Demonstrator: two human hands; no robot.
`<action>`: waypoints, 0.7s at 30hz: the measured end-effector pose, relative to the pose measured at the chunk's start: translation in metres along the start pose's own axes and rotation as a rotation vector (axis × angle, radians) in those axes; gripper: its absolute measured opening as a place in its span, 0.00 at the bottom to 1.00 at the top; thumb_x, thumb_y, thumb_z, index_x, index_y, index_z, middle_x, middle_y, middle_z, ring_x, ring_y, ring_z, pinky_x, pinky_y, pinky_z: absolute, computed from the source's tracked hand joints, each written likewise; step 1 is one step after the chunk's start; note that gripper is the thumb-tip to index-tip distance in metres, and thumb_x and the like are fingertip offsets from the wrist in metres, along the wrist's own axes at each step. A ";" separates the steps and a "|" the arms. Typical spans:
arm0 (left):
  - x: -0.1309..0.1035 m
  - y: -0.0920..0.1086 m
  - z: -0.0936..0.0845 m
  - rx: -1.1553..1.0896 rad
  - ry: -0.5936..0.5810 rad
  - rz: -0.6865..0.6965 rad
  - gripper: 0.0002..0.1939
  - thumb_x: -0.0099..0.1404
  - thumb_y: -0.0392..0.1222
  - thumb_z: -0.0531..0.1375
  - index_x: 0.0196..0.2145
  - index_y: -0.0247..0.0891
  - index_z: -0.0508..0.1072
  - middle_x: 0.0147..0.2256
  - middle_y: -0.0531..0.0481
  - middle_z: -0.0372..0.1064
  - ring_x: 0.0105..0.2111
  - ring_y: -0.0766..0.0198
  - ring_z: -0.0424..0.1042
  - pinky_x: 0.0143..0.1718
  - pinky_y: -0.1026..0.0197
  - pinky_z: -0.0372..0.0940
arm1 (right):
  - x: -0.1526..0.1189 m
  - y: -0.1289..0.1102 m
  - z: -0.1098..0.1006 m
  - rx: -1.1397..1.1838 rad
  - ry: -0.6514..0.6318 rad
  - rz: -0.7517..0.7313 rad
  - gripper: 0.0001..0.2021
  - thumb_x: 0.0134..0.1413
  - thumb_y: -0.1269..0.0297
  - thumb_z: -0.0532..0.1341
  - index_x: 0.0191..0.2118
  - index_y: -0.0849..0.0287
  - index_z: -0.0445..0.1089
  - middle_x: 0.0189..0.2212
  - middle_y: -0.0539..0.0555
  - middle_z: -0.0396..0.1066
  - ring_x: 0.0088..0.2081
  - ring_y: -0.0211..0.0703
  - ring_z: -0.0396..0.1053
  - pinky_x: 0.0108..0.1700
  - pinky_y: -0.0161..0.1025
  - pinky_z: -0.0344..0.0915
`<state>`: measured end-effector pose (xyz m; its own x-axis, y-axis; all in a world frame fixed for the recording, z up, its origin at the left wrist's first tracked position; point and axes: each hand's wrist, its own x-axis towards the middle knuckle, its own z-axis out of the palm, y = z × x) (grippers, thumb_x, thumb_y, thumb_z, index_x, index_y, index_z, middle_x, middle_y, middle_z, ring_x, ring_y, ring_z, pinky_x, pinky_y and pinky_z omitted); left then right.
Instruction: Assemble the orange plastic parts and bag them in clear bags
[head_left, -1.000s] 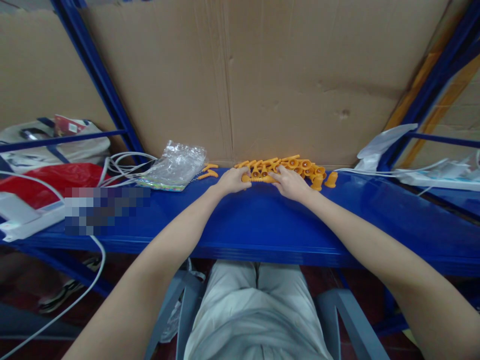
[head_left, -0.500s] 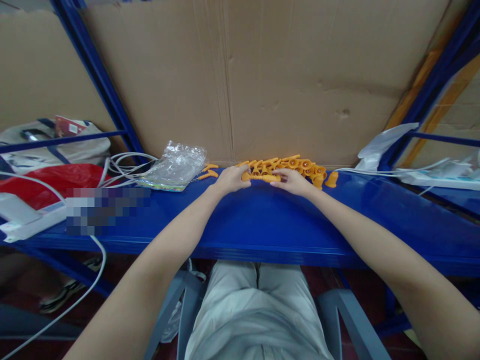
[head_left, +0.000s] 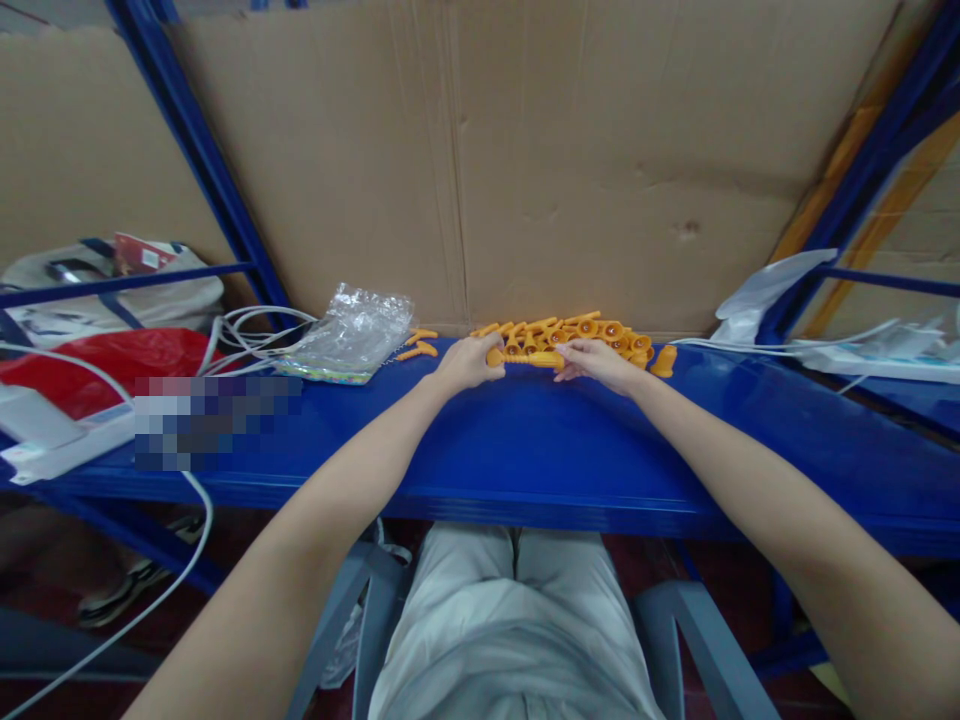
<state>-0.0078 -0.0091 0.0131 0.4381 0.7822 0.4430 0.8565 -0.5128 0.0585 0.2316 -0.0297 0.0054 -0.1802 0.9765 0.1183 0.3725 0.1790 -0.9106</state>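
**Holding an orange ribbed rod crosswise at both ends**

Coloured a warm, even orange throughout, with a rounded knob at left, close-set ridges along the next stretch, and a thicker, smoother stretch toward the right. Made as a single piece or from joined parts: cannot tell.

Lies with its long axis running side to side, nearly level in view and roughly parallel to the front edge of the blue surface. Points left with the knob, right with the thicker end.

Gripped around the knob by the left hand, curled nearly closed. Pinched at the thicker end by the right hand, closed narrowly at thumb and forefinger, with looser fingers below.

Kept toward the back of the surface, just in front of a heap of orange funnel-shaped parts. Resting on the surface or slightly lifted: cannot tell.

Set farther left, beyond the left hand: small orange ribbed pieces, then a clear plastic bag. Backed by brown cardboard, upright behind the heap.
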 end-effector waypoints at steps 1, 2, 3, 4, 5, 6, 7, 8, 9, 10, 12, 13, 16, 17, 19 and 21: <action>0.000 -0.001 0.001 -0.003 0.007 0.001 0.18 0.57 0.43 0.60 0.46 0.38 0.73 0.37 0.47 0.76 0.38 0.57 0.75 0.36 0.62 0.62 | 0.000 -0.001 0.002 0.028 0.020 0.024 0.12 0.65 0.59 0.56 0.33 0.59 0.64 0.30 0.58 0.76 0.31 0.39 0.77 0.41 0.37 0.73; 0.001 -0.002 0.003 -0.006 0.015 0.000 0.18 0.57 0.43 0.60 0.46 0.38 0.73 0.36 0.47 0.76 0.37 0.57 0.75 0.35 0.62 0.62 | 0.000 -0.003 0.003 0.051 0.038 0.044 0.13 0.65 0.57 0.56 0.31 0.59 0.62 0.28 0.57 0.75 0.29 0.38 0.76 0.38 0.36 0.73; 0.001 -0.003 0.004 -0.011 0.023 -0.001 0.18 0.57 0.43 0.60 0.46 0.39 0.73 0.35 0.48 0.76 0.36 0.57 0.75 0.34 0.63 0.61 | 0.000 -0.004 0.003 0.068 0.045 0.058 0.15 0.65 0.56 0.56 0.29 0.58 0.61 0.26 0.56 0.75 0.27 0.38 0.75 0.36 0.35 0.73; 0.002 -0.003 0.005 -0.017 0.029 -0.001 0.18 0.56 0.43 0.60 0.45 0.39 0.74 0.35 0.48 0.76 0.36 0.58 0.74 0.34 0.63 0.61 | 0.000 -0.005 0.003 0.079 0.042 0.066 0.15 0.65 0.56 0.57 0.29 0.58 0.61 0.26 0.56 0.74 0.27 0.38 0.75 0.35 0.34 0.73; 0.002 -0.004 0.006 -0.025 0.033 -0.001 0.18 0.56 0.42 0.61 0.45 0.39 0.74 0.34 0.48 0.75 0.35 0.58 0.74 0.33 0.63 0.61 | -0.001 -0.007 0.001 0.087 0.029 0.070 0.15 0.64 0.55 0.57 0.29 0.58 0.62 0.25 0.55 0.74 0.27 0.37 0.75 0.34 0.33 0.72; 0.003 -0.005 0.007 -0.032 0.037 -0.001 0.18 0.56 0.42 0.61 0.45 0.39 0.74 0.33 0.49 0.75 0.35 0.59 0.74 0.33 0.63 0.60 | -0.002 -0.008 -0.001 0.095 0.005 0.072 0.14 0.63 0.56 0.59 0.30 0.59 0.63 0.26 0.55 0.74 0.27 0.37 0.75 0.33 0.32 0.72; 0.003 -0.005 0.007 -0.038 0.039 -0.003 0.18 0.55 0.41 0.61 0.45 0.39 0.74 0.33 0.49 0.75 0.34 0.59 0.74 0.32 0.63 0.60 | -0.002 -0.008 -0.004 0.105 -0.028 0.071 0.11 0.62 0.57 0.60 0.33 0.59 0.65 0.27 0.55 0.75 0.28 0.38 0.76 0.33 0.32 0.72; 0.003 -0.006 0.008 -0.043 0.040 -0.005 0.18 0.55 0.41 0.61 0.44 0.39 0.74 0.32 0.49 0.75 0.34 0.59 0.74 0.32 0.63 0.60 | -0.003 -0.009 -0.007 0.116 -0.064 0.070 0.09 0.60 0.59 0.63 0.37 0.59 0.66 0.29 0.55 0.76 0.29 0.38 0.76 0.33 0.33 0.73; 0.003 -0.006 0.008 -0.047 0.040 -0.007 0.17 0.55 0.41 0.61 0.44 0.39 0.74 0.31 0.49 0.75 0.33 0.59 0.74 0.32 0.63 0.60 | -0.004 -0.009 -0.010 0.128 -0.096 0.070 0.10 0.57 0.61 0.65 0.41 0.59 0.67 0.31 0.55 0.76 0.30 0.39 0.76 0.34 0.34 0.73; 0.003 -0.006 0.009 -0.053 0.040 -0.010 0.17 0.55 0.41 0.61 0.44 0.39 0.74 0.31 0.49 0.74 0.33 0.59 0.73 0.32 0.63 0.60 | -0.004 -0.009 -0.013 0.140 -0.119 0.072 0.14 0.55 0.64 0.67 0.44 0.58 0.66 0.33 0.55 0.77 0.31 0.40 0.77 0.35 0.34 0.74; 0.004 -0.006 0.010 -0.071 0.046 -0.013 0.18 0.54 0.40 0.61 0.44 0.39 0.74 0.30 0.50 0.74 0.32 0.59 0.73 0.32 0.63 0.60 | -0.005 -0.008 -0.016 0.154 -0.131 0.078 0.18 0.52 0.69 0.69 0.47 0.58 0.65 0.34 0.54 0.77 0.31 0.40 0.77 0.36 0.35 0.74; 0.004 -0.006 0.011 -0.085 0.052 -0.013 0.18 0.54 0.40 0.62 0.44 0.38 0.74 0.30 0.50 0.74 0.32 0.59 0.73 0.32 0.63 0.60 | -0.006 -0.008 -0.016 0.155 -0.125 0.079 0.17 0.52 0.70 0.68 0.46 0.59 0.66 0.34 0.54 0.77 0.30 0.40 0.77 0.36 0.35 0.74; 0.005 -0.008 0.012 -0.132 0.081 -0.010 0.16 0.53 0.39 0.62 0.42 0.38 0.75 0.30 0.50 0.73 0.31 0.61 0.72 0.32 0.63 0.59 | -0.007 -0.009 -0.013 0.147 -0.131 0.081 0.07 0.57 0.67 0.65 0.39 0.61 0.68 0.31 0.56 0.77 0.28 0.38 0.76 0.34 0.32 0.73; 0.005 -0.008 0.012 -0.145 0.092 -0.005 0.16 0.52 0.39 0.63 0.41 0.37 0.75 0.29 0.50 0.73 0.30 0.62 0.71 0.31 0.64 0.59 | -0.007 -0.010 -0.011 0.151 -0.137 0.085 0.06 0.60 0.65 0.63 0.36 0.62 0.68 0.30 0.56 0.77 0.28 0.38 0.76 0.33 0.32 0.73; 0.005 -0.009 0.012 -0.163 0.119 0.009 0.15 0.52 0.39 0.63 0.39 0.37 0.74 0.27 0.52 0.72 0.28 0.63 0.69 0.30 0.64 0.58 | -0.007 -0.012 -0.008 0.169 -0.134 0.106 0.12 0.64 0.60 0.59 0.32 0.63 0.67 0.27 0.58 0.77 0.26 0.37 0.76 0.31 0.31 0.72; 0.005 -0.009 0.011 -0.163 0.146 0.018 0.15 0.52 0.39 0.62 0.39 0.38 0.74 0.25 0.53 0.70 0.26 0.64 0.68 0.29 0.64 0.57 | -0.007 -0.014 -0.006 0.183 -0.109 0.146 0.17 0.66 0.56 0.55 0.30 0.62 0.66 0.24 0.58 0.76 0.24 0.38 0.75 0.28 0.32 0.72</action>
<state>-0.0105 0.0039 0.0048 0.3991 0.7189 0.5691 0.7880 -0.5863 0.1879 0.2325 -0.0381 0.0197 -0.2369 0.9700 -0.0544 0.2324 0.0022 -0.9726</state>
